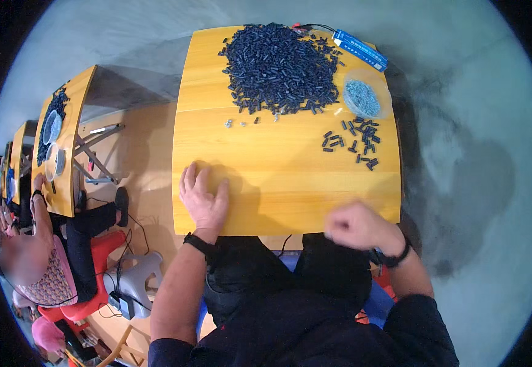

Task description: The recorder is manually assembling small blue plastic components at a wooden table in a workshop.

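Observation:
My left hand (202, 194) lies flat, palm down, on the near left part of the yellow wooden table (290, 177), fingers slightly apart and holding nothing. My right hand (356, 225) is curled into a loose fist just off the table's near right edge, blurred; whether anything is inside it is hidden. A big heap of small black cylindrical parts (281, 67) fills the far middle of the table. A smaller scatter of the same black parts (354, 140) lies at the right. A clear round dish of small silvery-blue pieces (364, 96) sits beside the heap.
A blue oblong device with wires (359, 49) rests at the far right corner. A few tiny grey bits (241, 122) lie mid-table. To the left, another person (46, 257) sits on a red stool at a second yellow table (64, 140) with black parts and dishes.

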`<state>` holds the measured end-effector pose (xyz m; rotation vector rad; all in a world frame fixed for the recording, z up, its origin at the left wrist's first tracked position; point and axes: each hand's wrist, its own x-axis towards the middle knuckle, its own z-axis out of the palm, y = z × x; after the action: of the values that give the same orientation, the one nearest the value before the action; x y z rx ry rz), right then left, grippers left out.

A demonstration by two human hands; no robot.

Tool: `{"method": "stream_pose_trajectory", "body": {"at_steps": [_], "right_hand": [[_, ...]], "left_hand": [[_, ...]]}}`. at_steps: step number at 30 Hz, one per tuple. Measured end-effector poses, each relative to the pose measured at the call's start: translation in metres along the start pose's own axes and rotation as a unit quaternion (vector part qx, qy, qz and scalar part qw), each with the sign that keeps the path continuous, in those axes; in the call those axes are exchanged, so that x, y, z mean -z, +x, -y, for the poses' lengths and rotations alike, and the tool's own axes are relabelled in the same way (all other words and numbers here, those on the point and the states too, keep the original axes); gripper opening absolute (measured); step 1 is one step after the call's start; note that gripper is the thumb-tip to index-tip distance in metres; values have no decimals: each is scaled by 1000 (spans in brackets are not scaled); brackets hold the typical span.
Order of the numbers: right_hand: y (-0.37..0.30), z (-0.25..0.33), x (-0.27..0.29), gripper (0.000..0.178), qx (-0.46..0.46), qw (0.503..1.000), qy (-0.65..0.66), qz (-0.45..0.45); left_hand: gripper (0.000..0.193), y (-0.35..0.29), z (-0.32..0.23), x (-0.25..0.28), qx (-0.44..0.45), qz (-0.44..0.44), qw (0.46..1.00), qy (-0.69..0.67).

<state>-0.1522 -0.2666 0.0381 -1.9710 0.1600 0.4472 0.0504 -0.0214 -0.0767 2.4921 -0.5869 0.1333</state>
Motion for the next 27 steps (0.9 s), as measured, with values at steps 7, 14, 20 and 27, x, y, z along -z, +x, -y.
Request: {"method": "stream_pose_trajectory", "body": {"at_steps": [7, 14, 20, 27], "right_hand": [[-137, -73, -25, 20, -177, 931, -251, 197], [-232, -203, -109, 40, -264, 960, 26, 90], [-192, -152, -103, 78, -291, 945, 142, 33], [-198, -159, -107, 55, -248, 939, 230, 61]], "left_hand": [[39, -21, 18, 75, 27, 57, 977, -202], [37, -63, 33, 197, -38, 218, 975, 4], [44, -92, 53, 207, 43, 519, 854, -12], [81, -115, 36, 210, 232, 601, 761, 78]]}}
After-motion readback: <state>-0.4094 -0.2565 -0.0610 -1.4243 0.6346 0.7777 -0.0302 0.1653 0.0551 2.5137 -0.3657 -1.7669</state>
